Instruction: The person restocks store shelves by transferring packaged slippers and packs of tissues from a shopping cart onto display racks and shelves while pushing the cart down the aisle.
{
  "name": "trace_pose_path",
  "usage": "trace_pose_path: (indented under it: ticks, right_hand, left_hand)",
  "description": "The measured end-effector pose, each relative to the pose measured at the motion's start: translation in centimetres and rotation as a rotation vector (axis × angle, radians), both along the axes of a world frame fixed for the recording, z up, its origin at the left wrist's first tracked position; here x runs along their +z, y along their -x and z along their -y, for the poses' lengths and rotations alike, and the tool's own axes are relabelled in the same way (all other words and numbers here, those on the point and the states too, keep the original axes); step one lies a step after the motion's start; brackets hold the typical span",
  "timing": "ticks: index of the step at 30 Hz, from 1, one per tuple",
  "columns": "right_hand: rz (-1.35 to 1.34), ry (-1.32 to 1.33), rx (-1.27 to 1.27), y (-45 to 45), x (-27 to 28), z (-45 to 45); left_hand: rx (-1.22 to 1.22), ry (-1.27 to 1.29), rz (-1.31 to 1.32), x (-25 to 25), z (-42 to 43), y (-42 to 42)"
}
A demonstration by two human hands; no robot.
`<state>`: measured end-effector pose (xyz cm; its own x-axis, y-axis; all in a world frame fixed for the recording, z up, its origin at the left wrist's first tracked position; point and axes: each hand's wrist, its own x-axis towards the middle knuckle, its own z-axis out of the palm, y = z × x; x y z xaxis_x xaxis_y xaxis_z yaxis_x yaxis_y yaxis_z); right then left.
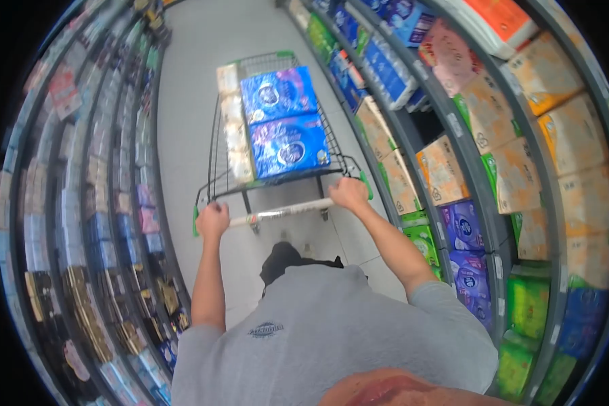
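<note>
Both my hands are wrapped round the pale handle [281, 212] of a wire shopping cart [213, 159] with green corner pieces. My left hand [212, 220] is closed at the handle's left end. At the right end, my right hand [350, 193] grips it in the same way. Inside the basket lie two blue packs, one farther off [279, 95] and one nearer [289, 145], with shiny printed wrapping. A long cream-coloured pack [235, 132] stands along the basket's left side, beside the blue ones.
Shelves [101, 169] of small packaged goods line the left side, close to the cart. On the right, shelves [453, 115] hold orange-beige packs [443, 169], purple packs [468, 274] and green packs [528, 308]. Pale floor [196, 40] runs ahead between them.
</note>
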<state>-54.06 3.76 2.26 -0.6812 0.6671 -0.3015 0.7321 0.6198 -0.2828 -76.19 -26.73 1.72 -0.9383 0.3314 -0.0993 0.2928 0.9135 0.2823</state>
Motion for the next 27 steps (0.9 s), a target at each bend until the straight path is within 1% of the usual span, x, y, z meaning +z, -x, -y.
trace_pose_path:
  ticks: [3,6,8,9,10,12,13,14,15,16,17,18,19,20,21,22,23,24,26,27]
  right_hand:
    - [-0.035,-0.043,-0.026,1.7,0.6,-0.8]
    - [-0.088,-0.096,-0.022,2.9,-0.8,-2.2]
    - [-0.095,-0.047,-0.032,3.3,-0.3,-2.6]
    - [-0.113,-0.015,-0.044,3.6,0.0,-2.9]
    - [-0.102,-0.010,-0.047,3.8,0.0,-3.2]
    - [-0.279,0.143,-0.143,4.3,-0.2,-4.2]
    - [-0.266,0.142,-0.147,4.7,-0.7,-5.3]
    - [-0.440,0.328,-0.222,5.3,-1.7,-6.4]
    - [-0.616,0.516,-0.299,6.3,-1.8,-7.2]
    - [-0.604,0.519,-0.302,7.5,-1.9,-7.9]
    - [-0.650,0.444,-0.300,9.3,-0.9,-8.3]
    - [-0.696,0.370,-0.297,11.3,0.1,-8.5]
    - [-0.654,0.339,-0.304,13.2,0.7,-8.9]
    - [-0.645,0.347,-0.306,14.8,0.1,-9.2]
    - [-0.646,0.333,-0.322,16.5,-0.9,-9.6]
    - [-0.648,0.318,-0.340,18.1,-2.2,-10.2]
    - [-0.605,0.333,-0.336,18.9,-5.9,-11.5]
    - [-0.598,0.336,-0.341,19.9,-7.0,-12.3]
    - [-0.426,0.221,-0.362,22.0,-8.7,-13.6]
    - [-0.412,0.200,-0.340,23.5,-8.4,-14.5]
  left_hand:
    - [0.013,-0.010,-0.018,0.1,-1.4,1.6]
    - [-0.005,-0.034,-0.062,-0.2,-2.3,2.7]
    - [-0.005,-0.091,-0.083,-0.3,-2.9,3.4]
    - [-0.023,-0.126,-0.140,-1.1,-2.9,4.0]
    - [-0.025,-0.122,-0.129,-1.6,-2.9,4.4]
    - [0.048,-0.518,-0.084,-1.4,-3.4,5.0]
    - [0.126,-0.599,-0.023,-1.1,-3.7,5.4]
    - [0.127,-0.597,-0.008,-0.2,-4.5,5.7]
    - [0.070,-0.697,-0.056,0.8,-5.7,5.9]
    - [0.015,-0.797,-0.107,1.6,-6.8,6.3]
    - [-0.013,-0.806,-0.100,2.3,-8.1,7.2]
    - [-0.037,-0.788,-0.036,1.9,-9.3,8.7]
    - [-0.019,-0.837,0.041,1.6,-11.0,10.1]
    - [-0.004,-0.791,0.151,0.6,-12.5,11.9]
    - [0.059,-0.809,0.257,-0.6,-14.4,13.3]
    - [0.038,-0.750,0.288,-1.4,-16.1,14.7]
    - [-0.005,-0.789,0.378,-4.7,-17.2,16.4]
    - [-0.045,-0.731,0.387,-5.8,-18.8,17.2]
    - [-0.023,-0.706,0.544,-6.3,-21.4,19.0]
    - [-0.024,-0.701,0.559,-7.4,-22.6,20.6]
